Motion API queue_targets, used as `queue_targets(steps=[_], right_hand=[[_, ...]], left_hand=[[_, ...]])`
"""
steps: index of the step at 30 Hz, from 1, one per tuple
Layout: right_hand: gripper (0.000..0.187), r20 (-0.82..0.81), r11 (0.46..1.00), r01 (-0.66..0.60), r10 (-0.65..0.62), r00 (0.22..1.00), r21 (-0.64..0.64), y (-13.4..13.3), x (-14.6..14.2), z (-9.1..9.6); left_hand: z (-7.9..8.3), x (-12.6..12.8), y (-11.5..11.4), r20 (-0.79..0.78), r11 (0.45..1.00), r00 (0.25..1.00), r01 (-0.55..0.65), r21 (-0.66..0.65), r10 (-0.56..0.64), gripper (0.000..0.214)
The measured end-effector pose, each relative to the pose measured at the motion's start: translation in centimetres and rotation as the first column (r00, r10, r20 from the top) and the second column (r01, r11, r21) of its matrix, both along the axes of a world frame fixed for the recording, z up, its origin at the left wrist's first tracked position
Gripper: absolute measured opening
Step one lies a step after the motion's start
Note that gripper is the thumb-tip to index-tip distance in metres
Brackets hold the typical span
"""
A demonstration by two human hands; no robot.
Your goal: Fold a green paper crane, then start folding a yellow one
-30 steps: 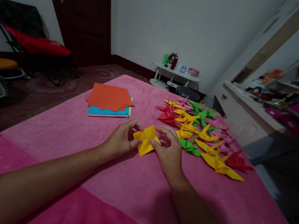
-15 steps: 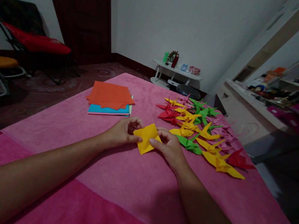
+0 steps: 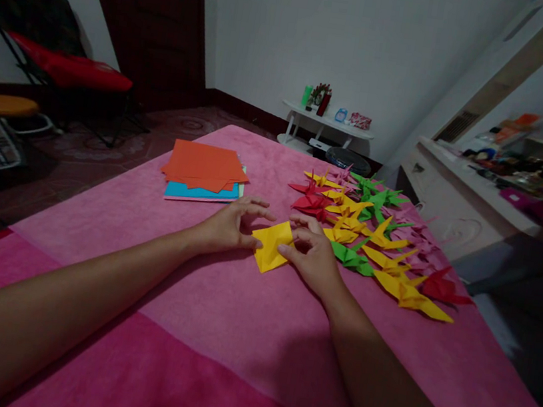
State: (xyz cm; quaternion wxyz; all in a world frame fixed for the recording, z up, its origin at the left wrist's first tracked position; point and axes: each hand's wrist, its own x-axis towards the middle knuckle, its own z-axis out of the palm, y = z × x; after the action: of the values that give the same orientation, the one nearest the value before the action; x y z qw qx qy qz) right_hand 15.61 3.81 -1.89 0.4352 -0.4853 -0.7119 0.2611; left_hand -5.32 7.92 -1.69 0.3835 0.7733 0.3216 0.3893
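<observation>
One view only, worn on the head, looking forward and down across the bench (image 3: 209, 356).
It looks from above and behind the person's forearms (image 3: 106, 298), which run in from the bottom of the frame to the hands (image 3: 318, 258), quite near and about mid-frame. Beyond, it faces the far wall (image 3: 265, 34), with a door (image 3: 150, 18) upper left; the dresser (image 3: 438, 200) on the right seems to lean, though dimness makes that side hard to judge.

2 forearms (image 3: 101, 301) angle inward; left grip (image 3: 230, 228) loosely parted, right grip (image 3: 315, 257) curled in pinch.
</observation>
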Motion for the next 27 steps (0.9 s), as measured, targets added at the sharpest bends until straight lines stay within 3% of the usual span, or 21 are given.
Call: queue_targets(steps=[3, 8, 11, 15, 18, 23, 27], right_hand=[[0.006, 0.047, 0.997, 0.011, -0.015, 0.999, 0.073, -0.1, -0.1, 0.1], [0.001, 0.043, 0.996, -0.027, 0.023, 0.999, 0.081, -0.2, -0.1, 0.4], [0.003, 0.011, 0.997, -0.077, 0.077, 0.997, -0.030, -0.3, -0.2, 0.5], [0.009, -0.093, 0.973, -0.109, 0.092, 0.991, -0.205, -0.5, -0.4, 0.5], [0.022, -0.091, 0.964, -0.127, 0.108, 0.990, -0.235, -0.5, -0.4, 0.7], [0.062, -0.033, 0.962, -0.085, 0.080, 0.996, -0.258, -0.4, -0.4, 0.1], [0.072, 0.007, 0.967, -0.060, 0.064, 0.998, -0.247, -0.4, -0.5, -0.4]], left_hand=[[0.8, 0.1, -0.4, -0.037, 0.999, 0.999, -0.017, 0.051, 0.019, 0.048], [0.6, 0.7, -0.3, 0.096, 0.977, 0.993, 0.087, -0.195, -0.070, 0.067], [-0.1, 0.8, 0.1, 0.181, 0.922, 0.974, 0.189, -0.339, -0.133, 0.074], [-0.3, 0.6, 0.3, 0.131, 0.909, 0.979, 0.194, -0.369, -0.156, 0.081], [-0.2, 0.6, 0.1, 0.045, 0.925, 0.984, 0.178, -0.336, -0.173, 0.086], [-0.2, 0.9, -0.4, 0.005, 0.921, 0.976, 0.209, -0.328, -0.219, 0.093], [-0.3, 0.9, -0.4, -0.002, 0.925, 0.976, 0.208, -0.317, -0.220, 0.091]])
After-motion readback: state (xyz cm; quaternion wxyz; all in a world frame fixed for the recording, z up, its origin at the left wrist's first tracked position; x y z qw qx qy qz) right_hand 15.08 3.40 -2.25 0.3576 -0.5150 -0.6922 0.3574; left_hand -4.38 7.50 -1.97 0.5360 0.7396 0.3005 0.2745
